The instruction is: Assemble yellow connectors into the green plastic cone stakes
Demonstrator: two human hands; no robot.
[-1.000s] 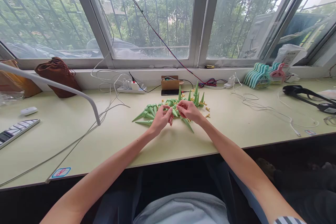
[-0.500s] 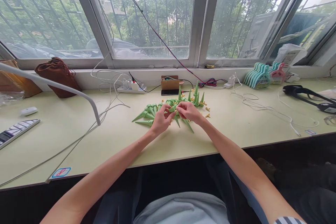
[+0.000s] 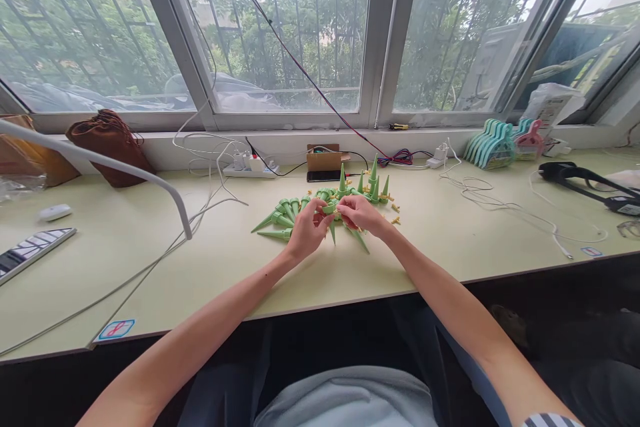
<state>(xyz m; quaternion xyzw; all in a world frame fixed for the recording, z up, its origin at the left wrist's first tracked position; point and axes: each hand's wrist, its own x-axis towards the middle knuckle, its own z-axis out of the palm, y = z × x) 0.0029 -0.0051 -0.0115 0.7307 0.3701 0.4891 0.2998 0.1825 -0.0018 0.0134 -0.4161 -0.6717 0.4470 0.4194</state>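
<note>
Over the middle of the table, my left hand (image 3: 311, 227) is closed round a green plastic watering spike (image 3: 329, 209), its collar at the fingertips and its thin tip pointing down. My right hand (image 3: 363, 212) meets it from the right with thumb and forefinger pinched on a small yellow valve piece (image 3: 337, 213) against the spike; the contact is partly hidden by the fingers. Several green spikes (image 3: 283, 220) lie fanned out left of my left hand. Others stand upright (image 3: 374, 180) behind my right hand, with small yellow pieces (image 3: 395, 221) scattered near them.
A small cardboard box (image 3: 323, 159) and a dark phone (image 3: 325, 176) sit behind the spikes. A power strip (image 3: 253, 167) with cables is at back left, teal hangers (image 3: 493, 145) at back right. A white curved arm (image 3: 170, 190) reaches in from the left.
The held spike has turned slightly: its tip leaned to the right before and now points almost straight down. Both hands stay in nearly the same place.
</note>
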